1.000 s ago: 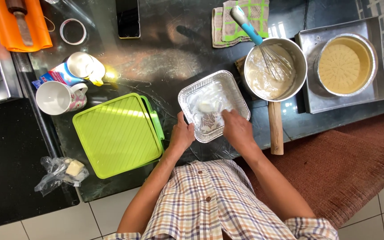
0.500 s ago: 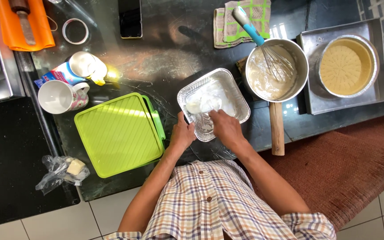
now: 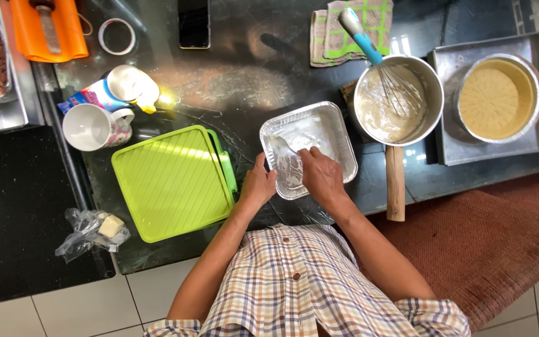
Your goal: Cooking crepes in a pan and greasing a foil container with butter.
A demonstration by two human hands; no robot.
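A square foil tray (image 3: 335,128) sits on the dark counter in front of me. My left hand (image 3: 258,186) grips its near left corner, thumb over the rim. My right hand (image 3: 320,175) reaches inside the tray, its fingertips pressing a crumpled translucent wrapper (image 3: 287,165) against the greasy bottom. Just right of the tray stands a saucepan (image 3: 428,87) of pale batter with a whisk (image 3: 369,47) resting in it; its wooden handle (image 3: 395,184) points toward me.
A lime green ribbed lid (image 3: 173,184) lies left of the tray. At the right, a steel tray (image 3: 444,143) holds a round pan (image 3: 497,97). A mug (image 3: 88,128), a tin (image 3: 126,84), bagged butter (image 3: 95,229), a phone (image 3: 193,24) and a cloth (image 3: 335,37) surround them.
My right hand has slid from the tray's near right edge into the tray and leftward, dragging the wrapper over the bottom. My left hand stays on the near left corner.
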